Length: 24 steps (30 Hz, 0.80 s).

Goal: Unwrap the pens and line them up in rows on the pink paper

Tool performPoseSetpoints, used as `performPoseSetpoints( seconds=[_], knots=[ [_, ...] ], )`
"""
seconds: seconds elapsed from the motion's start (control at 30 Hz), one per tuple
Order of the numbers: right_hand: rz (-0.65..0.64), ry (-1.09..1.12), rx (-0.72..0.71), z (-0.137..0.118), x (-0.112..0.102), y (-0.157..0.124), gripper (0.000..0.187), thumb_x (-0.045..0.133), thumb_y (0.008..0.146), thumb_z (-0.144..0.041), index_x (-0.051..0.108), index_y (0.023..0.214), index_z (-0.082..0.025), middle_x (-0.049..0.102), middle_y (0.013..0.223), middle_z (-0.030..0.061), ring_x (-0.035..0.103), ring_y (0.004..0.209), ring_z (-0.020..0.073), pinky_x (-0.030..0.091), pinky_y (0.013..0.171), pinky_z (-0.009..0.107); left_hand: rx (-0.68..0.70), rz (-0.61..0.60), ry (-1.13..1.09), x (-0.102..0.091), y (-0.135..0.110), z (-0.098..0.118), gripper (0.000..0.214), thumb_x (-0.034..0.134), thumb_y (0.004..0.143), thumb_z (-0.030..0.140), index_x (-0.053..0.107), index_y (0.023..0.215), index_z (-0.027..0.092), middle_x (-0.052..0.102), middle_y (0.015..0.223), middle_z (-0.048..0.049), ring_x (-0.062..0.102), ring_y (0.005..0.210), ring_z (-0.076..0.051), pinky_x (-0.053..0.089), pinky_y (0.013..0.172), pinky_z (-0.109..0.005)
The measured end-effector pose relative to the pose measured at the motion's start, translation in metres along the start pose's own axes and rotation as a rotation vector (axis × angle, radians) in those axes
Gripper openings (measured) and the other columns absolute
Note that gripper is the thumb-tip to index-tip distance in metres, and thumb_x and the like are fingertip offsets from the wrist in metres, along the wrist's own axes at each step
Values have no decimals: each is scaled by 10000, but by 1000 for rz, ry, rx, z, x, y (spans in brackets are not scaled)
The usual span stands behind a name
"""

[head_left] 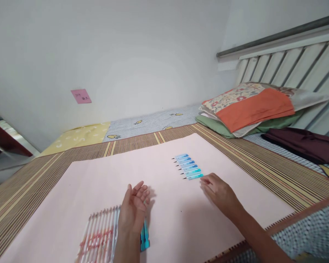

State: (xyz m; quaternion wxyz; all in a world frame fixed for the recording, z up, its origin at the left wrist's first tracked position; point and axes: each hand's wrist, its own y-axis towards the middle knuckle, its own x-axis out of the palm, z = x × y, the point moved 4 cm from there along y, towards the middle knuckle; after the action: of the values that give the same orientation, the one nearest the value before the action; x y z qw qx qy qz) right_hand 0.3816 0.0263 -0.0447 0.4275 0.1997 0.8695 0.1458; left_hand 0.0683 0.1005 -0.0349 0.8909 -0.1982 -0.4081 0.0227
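Some teal pens (145, 235) are partly hidden by the left hand (134, 210), fingers parted; right hand (218, 190): pinch unclear.

Hands (134, 206) (220, 191) apart, left fingers (138, 186) loosely curled

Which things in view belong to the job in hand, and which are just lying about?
Seemingly in use:
- row of blue pen-like items by the right hand
- pen-like set partly hidden by the left hand
- pale pink sheet

Seemingly just lying about:
- orange patterned pillow
- dark folded cloth
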Motion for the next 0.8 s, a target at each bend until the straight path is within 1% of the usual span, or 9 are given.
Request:
performPoseSetpoints(
  seconds=[0.07, 0.17, 0.27, 0.37, 0.43, 0.5, 0.6, 0.7, 0.8],
  knots=[
    [-54, 131, 76, -14, -1, -20, 177, 525, 957, -346, 661, 925, -237, 696, 873, 36, 629, 768, 194, 467, 714, 298, 50, -25, -120, -5, -1, 16, 382, 447, 1020, 352, 699, 1031, 65, 702, 841, -108, 667, 673, -170, 564, 583, -275],
    [-152, 282, 115, -43, 12, -49, 206, 525, 958, -385, 666, 940, -235, 680, 809, 21, 616, 732, 183, 472, 684, 283, 185, -65, -283, -17, -4, 44, 399, 430, 1001, 374, 674, 1066, 66, 662, 825, -92, 624, 658, -166, 536, 558, -278],
    [-333, 373, 109, -77, 37, -72, 170, 509, 953, -314, 656, 932, -230, 670, 804, 15, 613, 725, 171, 462, 657, 262, 296, -54, -376, -31, -6, 65, 373, 445, 968, 363, 649, 1079, 71, 618, 798, -68, 577, 631, -155, 512, 542, -278],
    [-464, 365, 37, -109, 62, -84, 117, 543, 893, -192, 651, 928, -219, 670, 832, 11, 608, 722, 153, 443, 667, 248, 318, -38, -424, -40, -6, 70, 330, 467, 939, 323, 626, 1086, 75, 596, 800, -58, 552, 629, -152, 492, 537, -275],
    [-511, 339, -46, -129, 76, -85, 166, 563, 844, -122, 658, 943, -215, 682, 889, 16, 614, 758, 148, 434, 699, 244, 310, -42, -440, -42, -6, 69, 315, 477, 927, 302, 619, 1092, 74, 584, 799, -53, 542, 627, -150, 484, 537, -276],
    [-520, 300, -111, -146, 88, -79, 191, 581, 825, -103, 663, 956, -215, 686, 923, 18, 613, 784, 148, 420, 709, 242, 295, -50, -446, -42, -5, 66, 304, 487, 921, 287, 617, 1093, 72, 577, 799, -48, 537, 625, -148, 479, 540, -276],
    [-501, 190, -153, -166, 104, -60, 116, 578, 877, -143, 660, 914, -216, 676, 921, 17, 606, 801, 151, 396, 694, 243, 263, -45, -440, -40, -2, 62, 278, 488, 922, 269, 625, 1074, 80, 570, 798, -46, 533, 622, -144, 471, 538, -269],
    [-516, 65, -176, -177, 120, -40, 166, 529, 947, -171, 649, 838, -205, 659, 893, 26, 591, 770, 144, 381, 662, 243, 229, -32, -426, -39, 0, 59, 260, 478, 927, 254, 631, 1056, 88, 564, 796, -43, 525, 617, -140, 465, 531, -263],
    [-523, 24, -194, -181, 130, -34, 161, 531, 945, -152, 656, 857, -204, 656, 889, 30, 590, 757, 148, 391, 657, 243, 210, -15, -417, -39, 2, 56, 250, 487, 924, 235, 635, 1058, 85, 561, 798, -41, 524, 619, -136, 465, 532, -258]
  ],
)
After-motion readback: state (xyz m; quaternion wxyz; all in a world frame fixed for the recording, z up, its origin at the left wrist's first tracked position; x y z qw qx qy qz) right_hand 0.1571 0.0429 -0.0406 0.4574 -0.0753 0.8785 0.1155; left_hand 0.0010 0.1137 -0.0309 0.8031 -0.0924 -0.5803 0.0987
